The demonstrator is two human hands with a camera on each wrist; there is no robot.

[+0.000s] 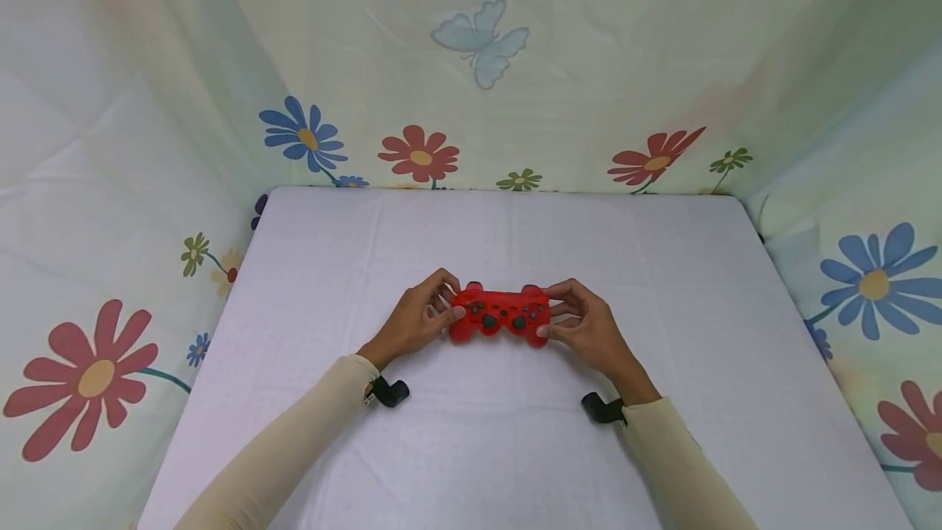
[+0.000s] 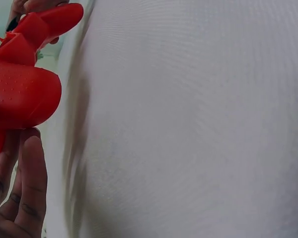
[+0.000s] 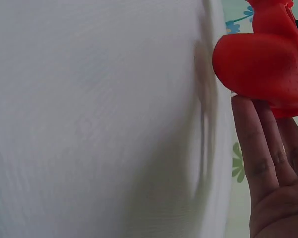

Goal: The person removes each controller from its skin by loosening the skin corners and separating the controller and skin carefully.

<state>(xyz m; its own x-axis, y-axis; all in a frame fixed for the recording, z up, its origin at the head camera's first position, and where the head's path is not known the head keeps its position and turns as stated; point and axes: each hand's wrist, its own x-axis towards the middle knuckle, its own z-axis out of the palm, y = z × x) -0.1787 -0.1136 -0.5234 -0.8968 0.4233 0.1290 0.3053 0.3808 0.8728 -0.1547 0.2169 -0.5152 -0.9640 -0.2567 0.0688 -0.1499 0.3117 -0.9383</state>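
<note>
A red game controller (image 1: 504, 302) with dark thumbsticks and buttons is held level between both hands, over the middle of the table. My left hand (image 1: 418, 313) grips its left end, thumb on the top face. At the other end my right hand (image 1: 586, 325) grips it the same way, thumb near the right handle. In the left wrist view the controller's rounded handle (image 2: 27, 96) shows above the left fingers (image 2: 32, 178). The right wrist view has the other handle (image 3: 258, 67) against the right fingertips (image 3: 244, 106). Both wrist views show it raised off the cloth.
A white cloth covers the table (image 1: 508, 448). Behind it and along both sides hangs a pale curtain (image 1: 589, 39) printed with flowers and a butterfly. Small black cameras (image 1: 390, 392) sit on the wrists, at the cuffs of light sleeves (image 1: 283, 448).
</note>
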